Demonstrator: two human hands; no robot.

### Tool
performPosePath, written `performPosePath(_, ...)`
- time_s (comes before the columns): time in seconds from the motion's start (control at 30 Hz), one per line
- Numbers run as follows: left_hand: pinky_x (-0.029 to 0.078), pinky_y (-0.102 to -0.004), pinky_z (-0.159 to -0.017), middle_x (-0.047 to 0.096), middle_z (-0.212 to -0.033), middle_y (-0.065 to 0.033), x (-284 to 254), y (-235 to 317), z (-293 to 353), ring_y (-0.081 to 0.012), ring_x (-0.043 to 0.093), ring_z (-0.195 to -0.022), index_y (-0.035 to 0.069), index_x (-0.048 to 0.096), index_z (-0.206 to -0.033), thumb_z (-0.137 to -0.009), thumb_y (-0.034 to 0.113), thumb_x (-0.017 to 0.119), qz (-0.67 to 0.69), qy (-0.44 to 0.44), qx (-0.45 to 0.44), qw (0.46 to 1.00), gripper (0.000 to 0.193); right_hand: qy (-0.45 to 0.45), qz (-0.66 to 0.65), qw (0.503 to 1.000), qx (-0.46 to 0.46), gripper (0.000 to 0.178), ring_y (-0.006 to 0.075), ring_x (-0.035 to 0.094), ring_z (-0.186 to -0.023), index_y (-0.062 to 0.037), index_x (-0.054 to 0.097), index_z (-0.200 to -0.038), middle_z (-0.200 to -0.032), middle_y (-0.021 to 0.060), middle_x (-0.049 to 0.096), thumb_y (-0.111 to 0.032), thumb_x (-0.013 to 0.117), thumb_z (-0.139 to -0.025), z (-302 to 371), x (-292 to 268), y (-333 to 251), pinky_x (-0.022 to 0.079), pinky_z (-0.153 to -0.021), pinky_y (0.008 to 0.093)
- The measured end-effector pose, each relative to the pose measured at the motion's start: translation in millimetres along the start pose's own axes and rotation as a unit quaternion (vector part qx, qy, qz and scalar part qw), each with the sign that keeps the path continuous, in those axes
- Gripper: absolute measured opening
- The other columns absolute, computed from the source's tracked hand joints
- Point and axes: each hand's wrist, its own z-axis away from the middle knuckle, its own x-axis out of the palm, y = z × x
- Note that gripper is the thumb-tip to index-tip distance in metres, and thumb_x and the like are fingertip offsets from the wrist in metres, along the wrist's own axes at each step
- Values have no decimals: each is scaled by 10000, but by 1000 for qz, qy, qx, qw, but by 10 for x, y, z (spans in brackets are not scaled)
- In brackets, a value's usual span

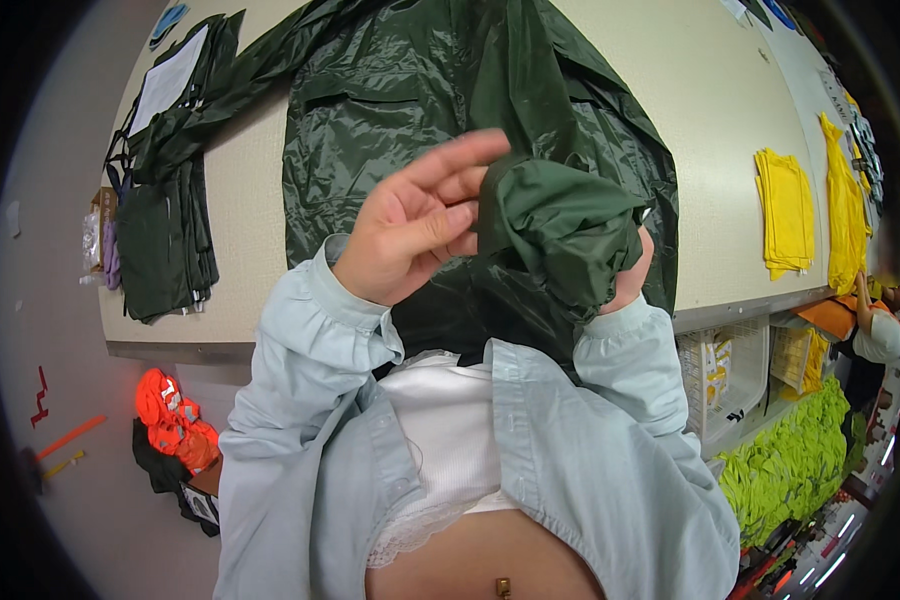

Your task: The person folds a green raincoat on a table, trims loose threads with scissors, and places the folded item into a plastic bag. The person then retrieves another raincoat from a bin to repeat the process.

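A dark green jacket [365, 135] lies spread on the pale surface [245, 225] in front of the person, its shiny front facing up. One sleeve [225, 105] stretches toward the left edge, over part of a stack of folded dark green clothes [158, 250]. A bunch of green cloth [570, 225] is raised over the lower part of the jacket, between the two hands.

The left hand [405, 225] is half open, palm turned inward, with the index finger stretched out and the thumb bent toward the bunch. Its fingertips meet the near edge of the cloth; whether they pinch it cannot be told. The right hand [630, 275] is at the other side of the bunch, mostly hidden by it, so how far it is closed cannot be told.

A white sheet of paper [172, 80] lies at the upper left. To the right is a folded yellow cloth [787, 215]. Below the surface are an orange bundle [175, 420] on the left, and a white basket [705, 385] and a lime-green heap [785, 465] on the right.
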Motion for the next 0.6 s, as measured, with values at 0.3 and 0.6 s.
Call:
performPosePath(0.3, 361, -305, -975, 373, -1360, -105, 155, 15, -159, -217, 447, -1176, 120, 116, -1430, -787, 28, 618, 54, 56, 135, 988, 821, -51, -101, 993, 43, 398, 302, 541, -1078, 42, 468, -1208, -1214, 191, 517, -224, 372, -928, -57, 223, 65, 426, -961, 419)
performPosePath(0.6, 474, -232, -741, 633, -926, -48, 76, -9, -268, -104, 591, -822, 23, 582, -1044, -847, 212, 621, -273, 269, 135, 914, 276, 85, 114, 989, 41, 203, 67, 286, -368, -52, 562, -802, -460, -36, 366, -191, 450, -899, -96, 733, 27, 483, -658, 270)
